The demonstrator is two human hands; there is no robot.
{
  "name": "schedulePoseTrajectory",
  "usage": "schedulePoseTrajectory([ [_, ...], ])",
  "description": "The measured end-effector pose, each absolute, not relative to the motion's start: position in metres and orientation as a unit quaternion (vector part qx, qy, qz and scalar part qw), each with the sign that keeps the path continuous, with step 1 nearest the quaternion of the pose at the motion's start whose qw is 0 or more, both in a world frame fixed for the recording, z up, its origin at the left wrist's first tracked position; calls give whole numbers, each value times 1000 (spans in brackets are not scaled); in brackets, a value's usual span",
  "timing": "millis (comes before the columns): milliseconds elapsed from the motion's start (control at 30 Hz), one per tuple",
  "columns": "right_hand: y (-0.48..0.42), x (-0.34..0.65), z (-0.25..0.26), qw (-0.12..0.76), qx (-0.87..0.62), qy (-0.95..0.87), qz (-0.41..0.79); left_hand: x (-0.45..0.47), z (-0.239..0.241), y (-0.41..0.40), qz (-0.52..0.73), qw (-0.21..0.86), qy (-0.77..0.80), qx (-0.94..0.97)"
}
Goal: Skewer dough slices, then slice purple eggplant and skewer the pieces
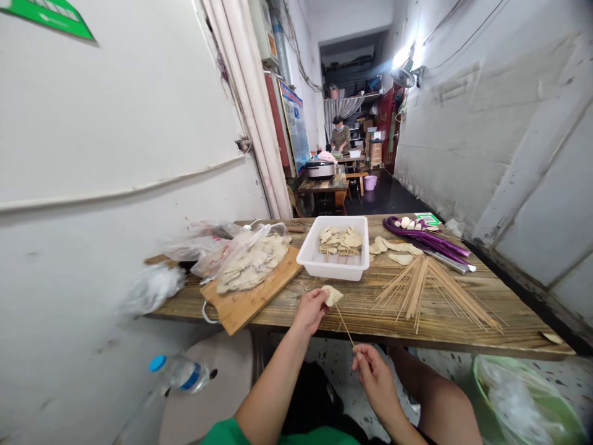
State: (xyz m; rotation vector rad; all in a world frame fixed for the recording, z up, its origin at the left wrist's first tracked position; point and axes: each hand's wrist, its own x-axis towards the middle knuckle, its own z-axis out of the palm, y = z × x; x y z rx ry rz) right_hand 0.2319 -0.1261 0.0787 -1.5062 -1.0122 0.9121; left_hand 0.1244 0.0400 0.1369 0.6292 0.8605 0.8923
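Wooden counter (pixel 361 296) in a narrow, white-walled room. The left hand (pixel 311 309) has its fingers closed on a pale slice (pixel 332 295), held just in front of the white tray (pixel 333 271). The right hand (pixel 374 371) has its fingers pinched on the lower end of a thin skewer (pixel 345 322), whose upper end meets the slice. Loose skewers (pixel 419 287) lie fanned to the right; a cutting board (pixel 252 309) lies left.
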Motion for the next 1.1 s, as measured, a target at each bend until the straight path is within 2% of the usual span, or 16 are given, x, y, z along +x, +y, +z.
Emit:
schedulePoseTrajectory([
  [267,-124,231,88,532,-652,-428,329,125,136,40,413,755,384,334],
  [800,-122,236,97,523,-668,-443,291,130,128,39,452,664,426,416],
  [1100,-123,236,98,517,-666,-448,297,129,126,42,454,661,422,423],
])
